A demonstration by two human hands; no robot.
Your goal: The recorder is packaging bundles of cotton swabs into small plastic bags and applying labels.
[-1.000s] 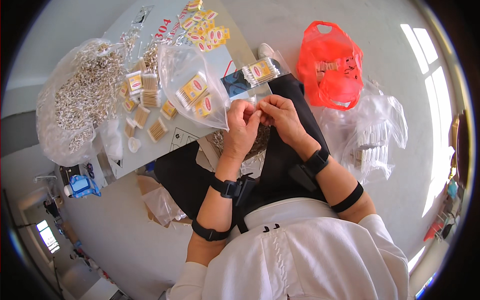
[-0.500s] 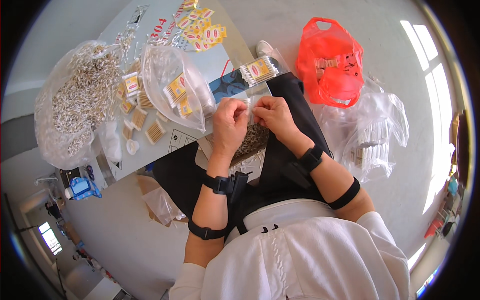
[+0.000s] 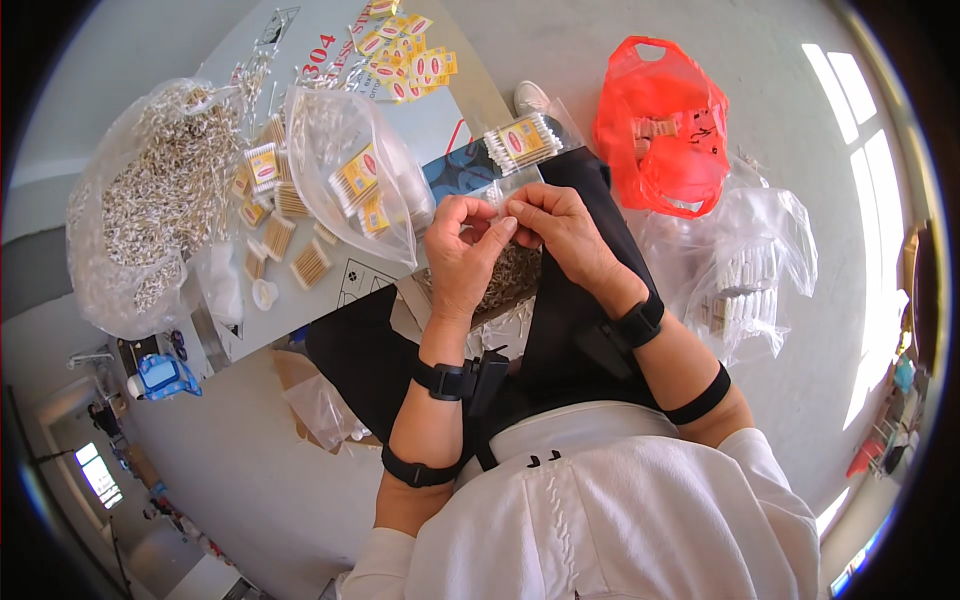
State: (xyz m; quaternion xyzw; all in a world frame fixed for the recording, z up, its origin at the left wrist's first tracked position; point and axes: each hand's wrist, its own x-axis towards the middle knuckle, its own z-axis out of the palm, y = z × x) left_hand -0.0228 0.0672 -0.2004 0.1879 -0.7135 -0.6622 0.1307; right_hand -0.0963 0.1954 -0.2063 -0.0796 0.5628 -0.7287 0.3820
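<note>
While both the left hand [image 3: 462, 252] and right hand [image 3: 561, 226] pinch a small clear packet [image 3: 497, 196] over the lap, at twelve o'clock from the wrists, it looks light, flimsy, best gripped at its edges.

A red plastic bag [image 3: 662, 120] sat open on the floor, clear bags [image 3: 745, 270] beside it. On the counter [image 3: 300, 300] lay a clear bag of yellow-labelled packets [image 3: 355, 180], loose yellow-red labels [image 3: 410, 60], and one banded bundle [image 3: 522, 142].
</note>
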